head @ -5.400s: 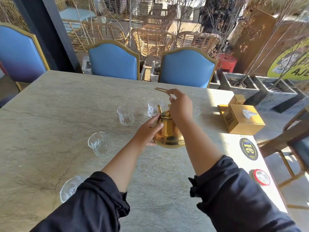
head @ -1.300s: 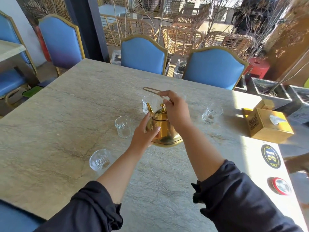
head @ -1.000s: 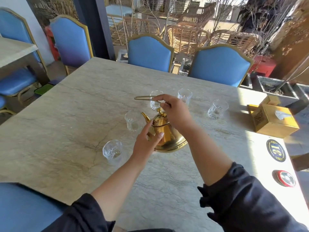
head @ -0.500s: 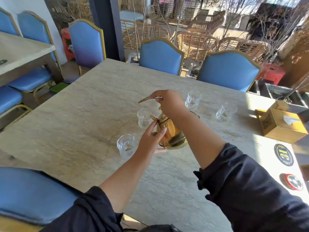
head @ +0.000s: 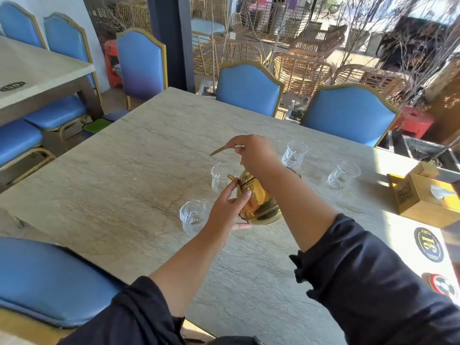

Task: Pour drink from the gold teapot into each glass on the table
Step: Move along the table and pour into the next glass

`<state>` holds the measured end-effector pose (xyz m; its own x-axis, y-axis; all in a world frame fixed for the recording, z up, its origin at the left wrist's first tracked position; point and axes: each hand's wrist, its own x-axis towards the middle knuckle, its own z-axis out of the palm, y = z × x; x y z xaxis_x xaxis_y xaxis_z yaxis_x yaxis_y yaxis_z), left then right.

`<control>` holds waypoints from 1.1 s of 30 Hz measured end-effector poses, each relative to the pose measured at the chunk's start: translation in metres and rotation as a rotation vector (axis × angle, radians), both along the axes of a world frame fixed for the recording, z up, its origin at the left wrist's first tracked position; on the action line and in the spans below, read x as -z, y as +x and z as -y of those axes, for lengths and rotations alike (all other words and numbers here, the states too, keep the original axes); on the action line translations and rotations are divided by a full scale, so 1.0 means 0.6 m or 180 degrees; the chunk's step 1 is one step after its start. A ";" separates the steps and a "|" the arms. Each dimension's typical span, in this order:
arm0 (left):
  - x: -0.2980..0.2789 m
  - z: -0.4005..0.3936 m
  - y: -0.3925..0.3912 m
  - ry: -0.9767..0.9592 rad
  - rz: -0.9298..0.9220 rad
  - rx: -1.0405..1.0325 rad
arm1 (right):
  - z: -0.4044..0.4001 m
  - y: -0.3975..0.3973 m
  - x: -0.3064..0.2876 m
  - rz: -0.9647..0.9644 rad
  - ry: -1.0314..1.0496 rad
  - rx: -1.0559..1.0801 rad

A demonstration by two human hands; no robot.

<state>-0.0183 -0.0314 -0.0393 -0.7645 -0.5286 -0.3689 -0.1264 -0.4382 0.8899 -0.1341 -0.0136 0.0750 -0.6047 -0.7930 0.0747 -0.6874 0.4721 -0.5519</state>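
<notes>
Tilting gold teapot (head: 258, 202) over table (head: 149, 170), spout toward 10 o'clock.
Pinching its handle (head: 221, 150) with curled fingers of right hand (head: 254, 153); pressing straight fingers of left hand (head: 226, 210) on its side. Spout just beside first glass (head: 221, 176); second glass (head: 193, 215) at 9 o'clock, third glass (head: 294, 154) at 1, fourth glass (head: 343, 174) at 2.

Bright daylight comes in from the windows at the far right, laying a glaring sunlit patch on the table (head: 388, 155) near the tissue box (head: 428, 202). Wide-angle distortion bends the edges; detail looks slightly soft.
</notes>
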 end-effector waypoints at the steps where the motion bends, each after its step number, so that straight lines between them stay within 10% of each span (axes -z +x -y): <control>1: -0.001 0.000 0.000 0.0002 -0.0011 0.0001 | 0.001 -0.001 0.000 -0.0015 -0.0015 -0.0009; 33: -0.007 0.008 0.004 0.0148 0.0000 0.0051 | 0.013 0.004 -0.015 -0.0182 0.0241 -0.0030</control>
